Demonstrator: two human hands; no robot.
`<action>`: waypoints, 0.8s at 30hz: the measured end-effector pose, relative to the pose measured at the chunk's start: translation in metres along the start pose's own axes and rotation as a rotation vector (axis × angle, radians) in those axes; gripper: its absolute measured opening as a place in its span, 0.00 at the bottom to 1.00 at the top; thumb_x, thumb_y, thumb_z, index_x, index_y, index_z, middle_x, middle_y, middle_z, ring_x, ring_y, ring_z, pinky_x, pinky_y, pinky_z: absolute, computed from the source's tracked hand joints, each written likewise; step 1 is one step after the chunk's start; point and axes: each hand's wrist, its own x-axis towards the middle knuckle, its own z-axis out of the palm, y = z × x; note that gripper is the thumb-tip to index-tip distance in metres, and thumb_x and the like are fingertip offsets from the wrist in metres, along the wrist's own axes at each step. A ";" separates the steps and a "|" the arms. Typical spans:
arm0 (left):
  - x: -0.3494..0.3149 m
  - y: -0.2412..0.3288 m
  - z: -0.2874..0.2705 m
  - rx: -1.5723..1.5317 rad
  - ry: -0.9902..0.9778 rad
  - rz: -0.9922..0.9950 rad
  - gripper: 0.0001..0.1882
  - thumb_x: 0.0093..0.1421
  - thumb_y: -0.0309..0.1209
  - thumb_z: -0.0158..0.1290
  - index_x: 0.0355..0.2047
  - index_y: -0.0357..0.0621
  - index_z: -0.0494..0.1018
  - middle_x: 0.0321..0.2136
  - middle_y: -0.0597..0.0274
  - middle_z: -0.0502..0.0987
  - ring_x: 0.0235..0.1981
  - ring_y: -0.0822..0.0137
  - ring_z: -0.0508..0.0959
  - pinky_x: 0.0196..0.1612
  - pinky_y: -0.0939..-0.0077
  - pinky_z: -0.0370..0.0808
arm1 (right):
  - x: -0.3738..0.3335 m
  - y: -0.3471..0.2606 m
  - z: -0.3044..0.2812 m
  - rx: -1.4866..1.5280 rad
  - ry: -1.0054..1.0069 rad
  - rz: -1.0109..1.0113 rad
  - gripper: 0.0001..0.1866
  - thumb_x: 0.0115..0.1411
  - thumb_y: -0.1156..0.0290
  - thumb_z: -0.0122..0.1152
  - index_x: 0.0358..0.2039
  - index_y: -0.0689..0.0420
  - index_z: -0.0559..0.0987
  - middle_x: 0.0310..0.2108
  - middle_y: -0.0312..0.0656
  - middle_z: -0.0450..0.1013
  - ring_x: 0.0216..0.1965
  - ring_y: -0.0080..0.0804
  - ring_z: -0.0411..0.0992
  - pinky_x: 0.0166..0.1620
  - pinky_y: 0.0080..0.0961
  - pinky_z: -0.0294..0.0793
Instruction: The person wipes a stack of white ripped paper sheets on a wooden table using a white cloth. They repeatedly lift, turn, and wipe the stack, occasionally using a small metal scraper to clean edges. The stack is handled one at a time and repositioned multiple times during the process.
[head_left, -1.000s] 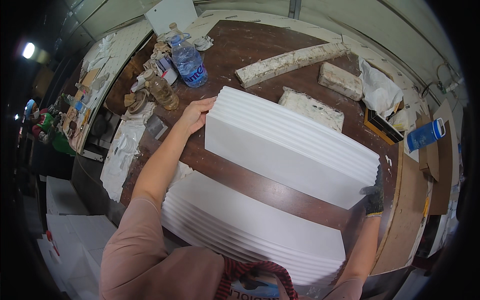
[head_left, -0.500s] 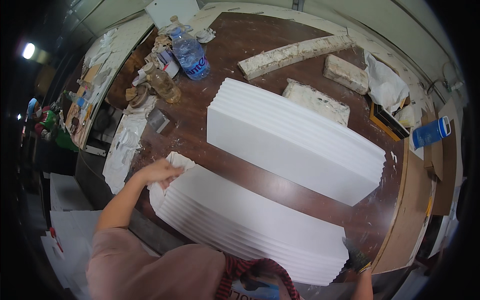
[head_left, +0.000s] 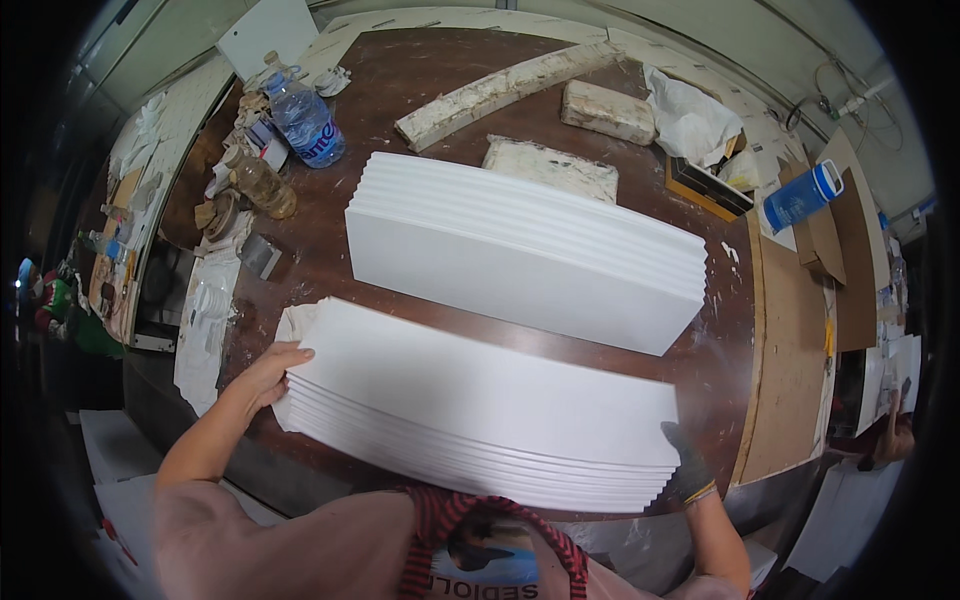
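On tbl [head_left: 310,270], nearer wht stack [head_left: 480,410] runs lengthwise L–R.

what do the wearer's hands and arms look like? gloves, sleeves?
Left hand: bare. Right hand: dark grey glove with a thin yellowish edge at the wrist. Both forearms are uncovered. The left sleeve is dusty pink, loose and plain, ending near the elbow. No cables visible on either arm.
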 end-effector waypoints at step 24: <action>0.086 0.053 0.050 -0.165 -0.204 0.783 0.70 0.22 0.15 0.66 0.73 0.44 0.50 0.68 0.57 0.59 0.68 0.62 0.60 0.70 0.69 0.55 | 0.071 -0.066 0.037 -0.335 0.069 -0.639 0.48 0.45 0.78 0.70 0.69 0.55 0.61 0.50 0.40 0.74 0.48 0.31 0.73 0.53 0.25 0.73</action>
